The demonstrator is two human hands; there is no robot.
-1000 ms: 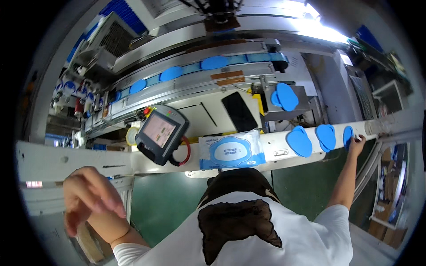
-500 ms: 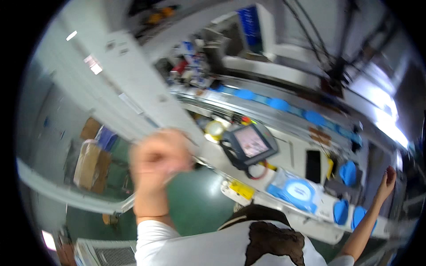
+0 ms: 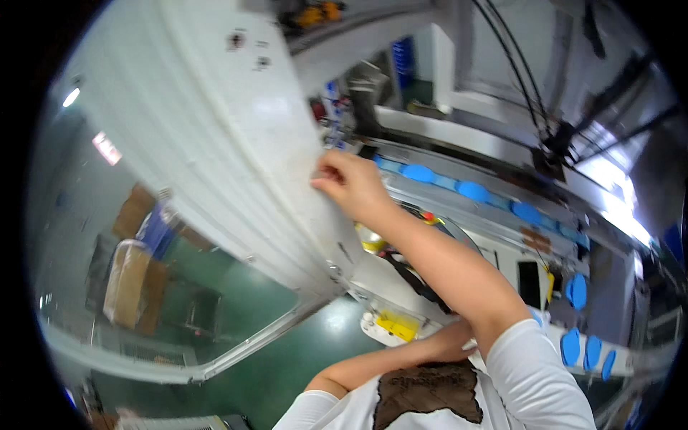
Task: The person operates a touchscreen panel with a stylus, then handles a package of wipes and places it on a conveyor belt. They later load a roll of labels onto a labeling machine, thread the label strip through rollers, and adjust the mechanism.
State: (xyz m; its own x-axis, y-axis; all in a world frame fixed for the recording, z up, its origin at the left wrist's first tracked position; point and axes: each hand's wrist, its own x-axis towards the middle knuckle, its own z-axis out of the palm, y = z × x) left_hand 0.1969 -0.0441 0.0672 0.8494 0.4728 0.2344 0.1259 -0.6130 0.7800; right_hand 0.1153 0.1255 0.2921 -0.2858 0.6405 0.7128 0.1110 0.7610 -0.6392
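The right hand (image 3: 352,183), reaching across to the left, pinched the edge of the large white panel (image 3: 236,136) that stood tilted over the green floor (image 3: 287,358), and with such a small grip it could slip. The left hand (image 3: 448,338) lay low near the yellow part (image 3: 398,326), its fingers hidden, so I cannot tell its state.

Brown cardboard boxes (image 3: 140,269) sitting stacked on the green floor at lower left, one wrapped in pale plastic film, a blue-topped package (image 3: 152,228) lying just behind them. Small red-and-white lit sign (image 3: 106,147) glowing on the far wall at left. Yellow label (image 3: 396,326) showing on a white block just below the forearm. Dark flat screen (image 3: 529,284) lying on the white surface at right, near blue oval pads
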